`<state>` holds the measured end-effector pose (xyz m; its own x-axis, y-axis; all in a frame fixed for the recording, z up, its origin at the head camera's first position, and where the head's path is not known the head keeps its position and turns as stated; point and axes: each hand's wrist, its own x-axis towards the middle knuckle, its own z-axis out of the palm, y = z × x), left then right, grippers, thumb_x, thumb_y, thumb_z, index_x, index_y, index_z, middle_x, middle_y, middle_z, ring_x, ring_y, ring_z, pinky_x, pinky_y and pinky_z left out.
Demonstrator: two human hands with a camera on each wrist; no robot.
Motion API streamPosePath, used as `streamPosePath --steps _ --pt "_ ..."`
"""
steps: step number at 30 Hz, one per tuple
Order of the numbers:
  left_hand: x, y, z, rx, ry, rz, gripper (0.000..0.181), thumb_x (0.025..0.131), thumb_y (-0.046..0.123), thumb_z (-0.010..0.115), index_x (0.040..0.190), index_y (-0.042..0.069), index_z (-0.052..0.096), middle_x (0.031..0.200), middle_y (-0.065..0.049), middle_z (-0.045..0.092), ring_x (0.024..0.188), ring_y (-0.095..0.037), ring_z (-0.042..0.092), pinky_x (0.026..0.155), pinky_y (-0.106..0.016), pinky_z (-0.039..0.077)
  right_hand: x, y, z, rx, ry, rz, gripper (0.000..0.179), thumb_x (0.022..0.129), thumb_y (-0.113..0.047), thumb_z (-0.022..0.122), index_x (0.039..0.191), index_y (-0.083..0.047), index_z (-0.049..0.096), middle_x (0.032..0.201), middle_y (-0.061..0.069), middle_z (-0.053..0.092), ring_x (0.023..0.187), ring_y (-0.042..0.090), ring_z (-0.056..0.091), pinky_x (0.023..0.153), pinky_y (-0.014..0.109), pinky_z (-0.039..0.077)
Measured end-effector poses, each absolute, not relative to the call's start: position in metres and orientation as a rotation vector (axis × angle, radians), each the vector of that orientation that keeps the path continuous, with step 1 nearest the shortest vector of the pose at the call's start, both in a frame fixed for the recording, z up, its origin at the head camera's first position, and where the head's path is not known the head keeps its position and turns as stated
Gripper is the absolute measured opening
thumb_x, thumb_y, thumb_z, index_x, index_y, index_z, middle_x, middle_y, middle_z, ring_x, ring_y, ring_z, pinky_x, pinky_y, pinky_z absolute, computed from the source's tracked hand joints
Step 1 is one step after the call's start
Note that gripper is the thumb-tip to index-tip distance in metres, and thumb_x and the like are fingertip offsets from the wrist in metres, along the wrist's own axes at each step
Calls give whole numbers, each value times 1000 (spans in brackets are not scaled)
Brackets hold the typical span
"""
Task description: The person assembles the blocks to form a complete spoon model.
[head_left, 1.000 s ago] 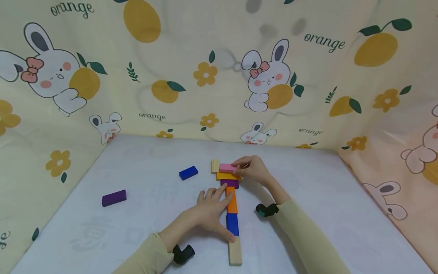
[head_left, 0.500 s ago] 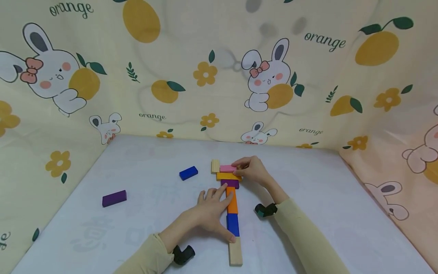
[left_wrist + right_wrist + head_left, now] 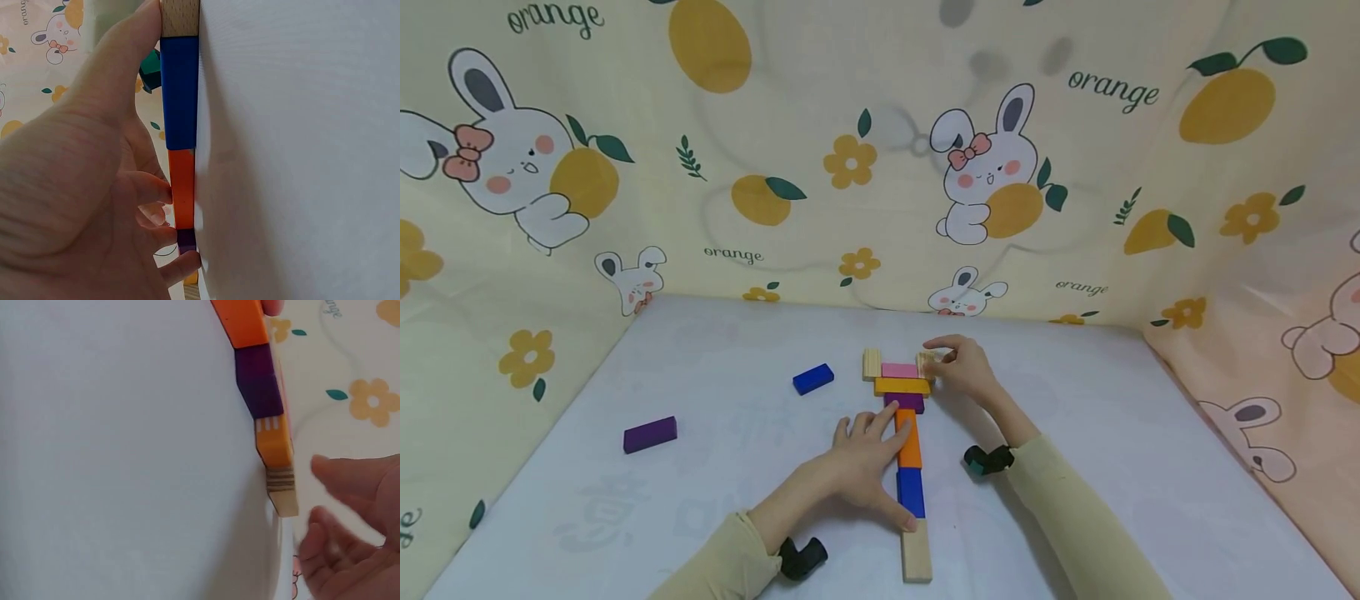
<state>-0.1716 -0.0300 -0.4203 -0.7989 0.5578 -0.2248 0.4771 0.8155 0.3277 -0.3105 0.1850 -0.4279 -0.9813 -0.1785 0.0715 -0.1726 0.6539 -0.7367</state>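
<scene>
In the head view wooden blocks form a line. A plain block lies nearest, followed by a blue block, an orange block and a purple block. Across the far end lies a yellow block; behind it a pink block sits between two pale ribbed blocks, the left and the right. My left hand spreads along the line, thumb at the plain block, fingertips at the orange and purple ones. My right hand stands just off the right pale block, thumb and fingers apart, holding nothing.
A loose blue block and a loose purple block lie to the left on the white tabletop. A printed cloth with rabbits and oranges rises behind the table and at both sides.
My right hand has let go at the pink block's right end and drawn back slightly to the right, uncovering the right pale block. The left hand has stayed in place.
</scene>
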Motion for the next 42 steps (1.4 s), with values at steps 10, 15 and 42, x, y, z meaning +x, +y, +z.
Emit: streamPosePath --steps 10,15,42 --pt "-172 -29 -422 782 2684 357 123 60 83 69 157 21 26 164 -9 3 141 -39 17 108 -69 11 -312 187 -428 -215 2772 -1230 36 85 -12 78 120 -11 71 123 12 62 93 28 60 73 33 55" --pt "-170 -28 -422 783 2683 355 123 60 83 69 157 21 27 164 -9 4 141 -39 17 108 -69 11 -305 190 -426 -214 2792 -1223 36 86 -18 78 121 -12 70 127 13 60 99 30 61 78 36 55" --pt "-172 -30 -422 796 2684 410 125 60 83 69 158 19 24 164 -10 3 141 -40 16 107 -70 9 -194 193 -404 -897 2813 -567 94 69 -61 80 145 -15 52 150 9 41 120 29 39 92 51 47"
